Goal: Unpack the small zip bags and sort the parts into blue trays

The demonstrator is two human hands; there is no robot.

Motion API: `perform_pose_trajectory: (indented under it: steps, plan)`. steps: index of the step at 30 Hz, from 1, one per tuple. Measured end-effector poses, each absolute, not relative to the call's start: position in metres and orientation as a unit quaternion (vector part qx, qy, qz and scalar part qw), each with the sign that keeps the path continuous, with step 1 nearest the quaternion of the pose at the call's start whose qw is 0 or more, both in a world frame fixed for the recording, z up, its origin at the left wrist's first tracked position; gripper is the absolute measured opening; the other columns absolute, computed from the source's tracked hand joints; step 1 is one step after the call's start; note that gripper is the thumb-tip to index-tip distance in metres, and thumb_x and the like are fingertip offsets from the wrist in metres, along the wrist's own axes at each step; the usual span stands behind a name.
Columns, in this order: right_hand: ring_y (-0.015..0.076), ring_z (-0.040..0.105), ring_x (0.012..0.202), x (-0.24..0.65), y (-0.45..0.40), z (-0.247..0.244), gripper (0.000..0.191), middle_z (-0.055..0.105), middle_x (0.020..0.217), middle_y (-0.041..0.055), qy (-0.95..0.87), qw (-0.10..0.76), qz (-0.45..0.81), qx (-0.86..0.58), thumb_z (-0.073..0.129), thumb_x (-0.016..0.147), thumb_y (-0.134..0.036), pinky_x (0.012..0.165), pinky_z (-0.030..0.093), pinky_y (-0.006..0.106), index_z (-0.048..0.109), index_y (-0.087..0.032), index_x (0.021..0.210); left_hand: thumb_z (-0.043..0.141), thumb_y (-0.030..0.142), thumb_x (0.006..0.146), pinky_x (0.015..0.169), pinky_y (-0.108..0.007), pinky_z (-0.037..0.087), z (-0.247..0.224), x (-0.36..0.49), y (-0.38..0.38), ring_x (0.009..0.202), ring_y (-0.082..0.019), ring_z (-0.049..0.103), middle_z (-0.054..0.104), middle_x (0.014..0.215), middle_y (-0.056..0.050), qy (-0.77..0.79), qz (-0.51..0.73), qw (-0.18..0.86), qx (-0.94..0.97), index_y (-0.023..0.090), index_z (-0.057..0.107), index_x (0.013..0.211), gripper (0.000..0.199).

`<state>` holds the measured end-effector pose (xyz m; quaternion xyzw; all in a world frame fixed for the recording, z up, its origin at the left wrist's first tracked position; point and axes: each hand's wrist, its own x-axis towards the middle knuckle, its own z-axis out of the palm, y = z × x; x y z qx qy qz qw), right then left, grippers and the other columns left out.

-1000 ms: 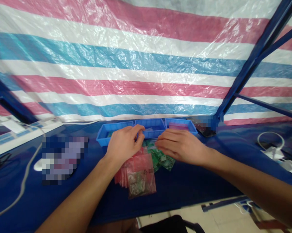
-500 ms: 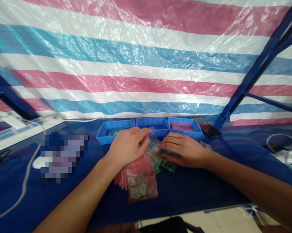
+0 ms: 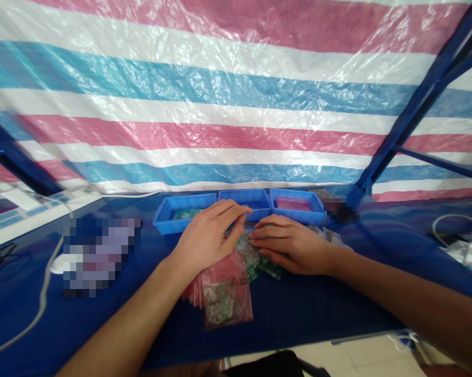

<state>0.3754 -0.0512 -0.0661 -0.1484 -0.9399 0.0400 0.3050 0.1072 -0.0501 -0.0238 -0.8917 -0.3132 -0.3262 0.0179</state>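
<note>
My left hand (image 3: pixel 214 233) hovers over the top of a pink plastic bag (image 3: pixel 230 296) with small green and silver parts inside; its thumb and fingers curve toward each other, and what lies between them is hidden. Facing it, my right hand (image 3: pixel 289 243) rests on a heap of green pieces in clear bags (image 3: pixel 269 267), fingers pointing left and held together. Whether it grips a piece is unclear. More pink bags (image 3: pixel 194 293) lie under my left wrist.
Behind my hands stand three blue bins: the left (image 3: pixel 171 225) with green pieces, the middle (image 3: pixel 259 213), and the right (image 3: pixel 299 213) with pink bags. White cables (image 3: pixel 43 293) run at left; a blurred dark object lies at back right.
My left hand has risen slightly and its fingers reach a little further right. My right hand has shifted slightly left, nearer to it. The view has moved slightly.
</note>
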Motion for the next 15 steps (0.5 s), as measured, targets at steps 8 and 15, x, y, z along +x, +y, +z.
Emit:
perform_pose_trajectory:
  steps: [8, 15]
  plan:
    - [0.0253, 0.075, 0.123, 0.3756, -0.0511, -0.0620, 0.026, 0.081, 0.128, 0.0109, -0.815, 0.475, 0.224, -0.244, 0.061, 0.111, -0.027, 0.110, 0.060, 0.045, 0.079, -0.026, 0.129, 0.066, 0.036, 0.107, 0.097, -0.033, 0.063, -0.0182, 0.1118, -0.0569, 0.112, -0.022, 0.080, 0.082, 0.128, -0.003, -0.341, -0.341, -0.099, -0.870, 0.026, 0.062, 0.149, 0.043]
    - [0.0223, 0.078, 0.109, 0.3736, -0.0516, -0.0652, 0.026, 0.079, 0.122, 0.0116, -0.769, 0.504, 0.315, -0.237, 0.064, 0.110, -0.033, 0.091, 0.067, 0.037, 0.079, -0.025, 0.130, 0.064, 0.032, 0.108, 0.067, -0.022, 0.060, -0.0221, 0.1162, -0.0549, 0.094, -0.018, 0.081, 0.084, 0.109, 0.000, -0.365, -0.357, -0.134, -0.849, 0.027, 0.062, 0.148, 0.040]
